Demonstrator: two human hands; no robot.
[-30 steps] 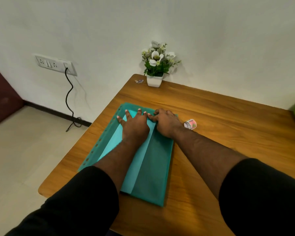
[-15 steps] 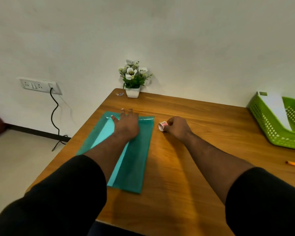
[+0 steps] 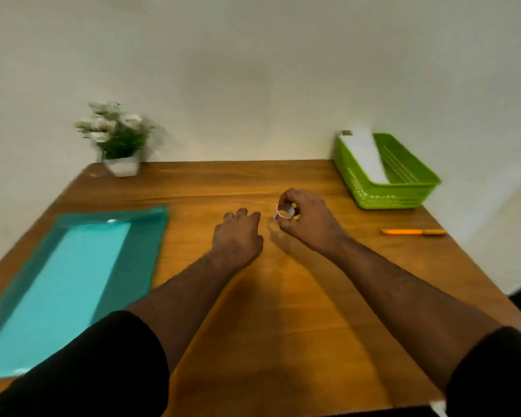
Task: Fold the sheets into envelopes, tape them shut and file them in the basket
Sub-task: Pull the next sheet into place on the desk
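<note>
A folded teal paper sheet (image 3: pixel 73 284) with a lighter turquoise middle panel lies on the brown wood-grain table (image 3: pixel 283 296). The perforated plastic basket (image 3: pixel 385 188) is lime green, holding a white envelope (image 3: pixel 364 155). The slim pencil (image 3: pixel 412 232) is orange, and the sleeves (image 3: pixel 103 371) black.

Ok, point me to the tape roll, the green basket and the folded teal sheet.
tape roll (image 3: pixel 284 212), head view, on its outer band.
green basket (image 3: pixel 387 196), head view, on its front wall.
folded teal sheet (image 3: pixel 69 284), head view, on the lighter centre panel.

Left hand (image 3: pixel 238 236) loose, right hand (image 3: pixel 306 219) pinching.
</note>
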